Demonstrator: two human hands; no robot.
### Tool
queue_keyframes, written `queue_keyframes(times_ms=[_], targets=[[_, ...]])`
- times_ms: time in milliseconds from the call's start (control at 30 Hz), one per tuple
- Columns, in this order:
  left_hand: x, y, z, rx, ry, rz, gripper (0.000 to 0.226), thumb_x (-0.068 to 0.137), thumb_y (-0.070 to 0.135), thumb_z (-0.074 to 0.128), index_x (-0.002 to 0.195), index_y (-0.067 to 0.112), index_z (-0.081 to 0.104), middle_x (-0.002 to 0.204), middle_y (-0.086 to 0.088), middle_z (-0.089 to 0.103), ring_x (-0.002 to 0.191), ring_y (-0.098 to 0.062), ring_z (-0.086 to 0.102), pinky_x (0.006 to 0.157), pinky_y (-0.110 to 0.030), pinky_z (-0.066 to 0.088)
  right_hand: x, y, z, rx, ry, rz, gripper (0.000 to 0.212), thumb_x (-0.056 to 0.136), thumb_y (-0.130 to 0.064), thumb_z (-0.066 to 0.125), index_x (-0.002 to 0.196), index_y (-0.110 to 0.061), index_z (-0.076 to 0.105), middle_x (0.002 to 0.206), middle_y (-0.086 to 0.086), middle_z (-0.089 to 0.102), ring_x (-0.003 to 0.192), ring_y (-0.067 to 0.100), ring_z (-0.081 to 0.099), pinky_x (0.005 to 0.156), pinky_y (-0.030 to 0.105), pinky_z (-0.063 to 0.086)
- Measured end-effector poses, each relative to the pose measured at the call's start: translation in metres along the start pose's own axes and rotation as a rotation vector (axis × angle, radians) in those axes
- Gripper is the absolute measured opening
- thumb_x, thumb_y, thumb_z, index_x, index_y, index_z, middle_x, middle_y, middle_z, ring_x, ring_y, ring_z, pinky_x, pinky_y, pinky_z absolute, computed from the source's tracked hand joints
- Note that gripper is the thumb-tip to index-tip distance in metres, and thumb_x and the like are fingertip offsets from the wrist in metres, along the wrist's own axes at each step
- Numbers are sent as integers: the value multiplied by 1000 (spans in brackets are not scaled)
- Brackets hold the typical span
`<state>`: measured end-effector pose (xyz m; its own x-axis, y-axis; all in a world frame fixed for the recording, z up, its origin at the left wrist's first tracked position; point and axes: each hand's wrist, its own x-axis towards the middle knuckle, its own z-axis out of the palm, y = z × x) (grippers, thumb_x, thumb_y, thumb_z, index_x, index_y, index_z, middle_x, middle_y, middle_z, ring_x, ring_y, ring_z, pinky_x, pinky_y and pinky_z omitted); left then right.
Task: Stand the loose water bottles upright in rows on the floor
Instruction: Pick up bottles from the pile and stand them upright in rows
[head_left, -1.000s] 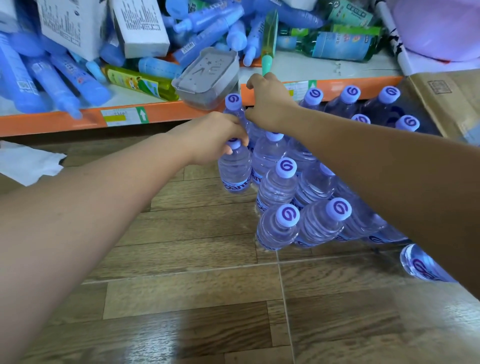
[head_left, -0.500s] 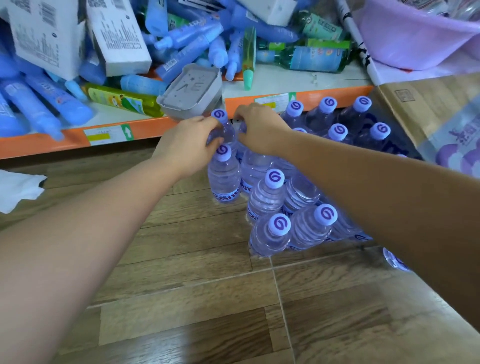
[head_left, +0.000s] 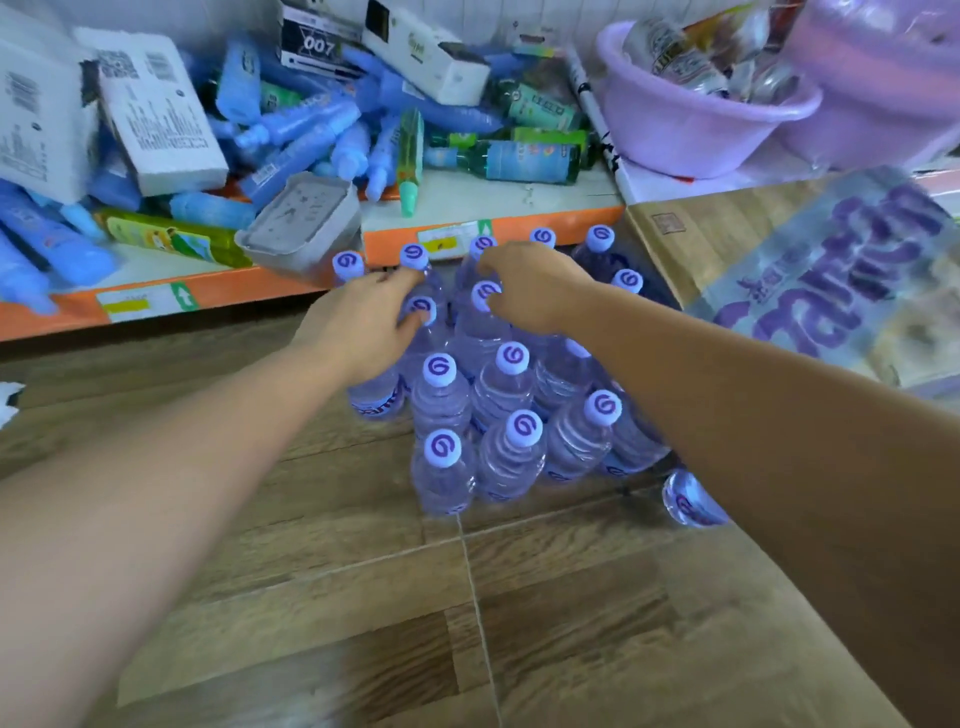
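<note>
Both hands reach into the upright water bottles (head_left: 511, 415) on the floor (head_left: 311, 597); the left hand (head_left: 363, 327) pinches one bottle's neck (head_left: 422, 310), the right hand (head_left: 530, 291) rests half-curled on caps. Full and probably heavy, slick-walled, they are best gripped at the neck. One lies loose (head_left: 691, 501) beneath the right forearm.

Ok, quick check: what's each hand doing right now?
Left hand: fingers curled around a water bottle neck.
Right hand: over the bottle caps; grip cannot be told.
</note>
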<state>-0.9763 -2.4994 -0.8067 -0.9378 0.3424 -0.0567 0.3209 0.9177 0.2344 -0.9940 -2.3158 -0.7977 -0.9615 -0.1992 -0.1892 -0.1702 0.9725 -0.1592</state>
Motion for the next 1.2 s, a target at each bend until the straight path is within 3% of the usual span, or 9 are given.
queue_keyframes(times_ms=[300,467,600,733,900,1000,1067,1133,1200], targets=[[-64,75,26,-60,53,-318,42,95,32,47,133,16,45,125,-20,57,111,-40,55,87,-43,45,-55,52,18,23,-128,-232,39,93,-24,50,129,-10,45,128,17,47,117,36,50,80,36,39],[-89,136,36,-27,129,-253,41,93,27,52,131,11,51,132,-12,56,122,-31,50,102,-38,35,-90,81,7,-39,-203,-301,41,96,-29,47,132,-10,45,132,16,43,121,36,45,89,42,43],[-81,170,41,-17,-31,-221,49,94,31,51,140,17,40,142,-3,46,131,-26,41,107,-35,30,-102,101,-1,-42,-191,-295,38,96,-31,45,129,-12,48,128,13,46,122,34,43,84,40,43],[-54,190,52,-28,-179,-169,56,93,36,52,144,26,32,140,-2,45,129,-27,44,96,-40,43,-108,125,6,-86,-36,-215,29,98,-30,39,112,-12,56,118,10,54,110,32,52,71,33,36],[-36,204,76,84,-259,-159,56,88,35,61,139,21,40,128,-10,42,110,-35,54,85,-40,46,-125,151,19,-26,-222,-213,34,90,-38,55,114,-14,55,111,9,56,102,30,56,69,32,38],[-32,205,79,140,-235,-185,40,88,19,61,125,14,50,113,-16,47,99,-39,57,79,-43,48,-131,148,25,-16,-263,-237,34,87,-23,62,117,-9,52,100,10,44,87,28,50,66,31,35],[-31,203,81,194,-211,-189,31,88,10,59,118,12,50,107,-18,51,94,-39,58,74,-42,48,-130,140,29,33,-229,-211,13,88,-15,59,99,-10,54,96,6,36,81,26,45,58,28,33],[-27,206,82,244,-204,-163,27,89,9,57,115,11,51,108,-18,53,90,-36,57,70,-39,45,-127,138,34,91,-179,-155,19,87,-8,55,72,-16,44,92,6,38,77,26,44,47,25,25],[-25,209,79,326,-181,-108,27,90,11,54,116,12,52,110,-17,55,93,-36,57,67,-37,41,-128,136,35,129,-134,-124,12,84,-7,53,75,-15,49,89,6,40,77,27,45,46,22,23]])
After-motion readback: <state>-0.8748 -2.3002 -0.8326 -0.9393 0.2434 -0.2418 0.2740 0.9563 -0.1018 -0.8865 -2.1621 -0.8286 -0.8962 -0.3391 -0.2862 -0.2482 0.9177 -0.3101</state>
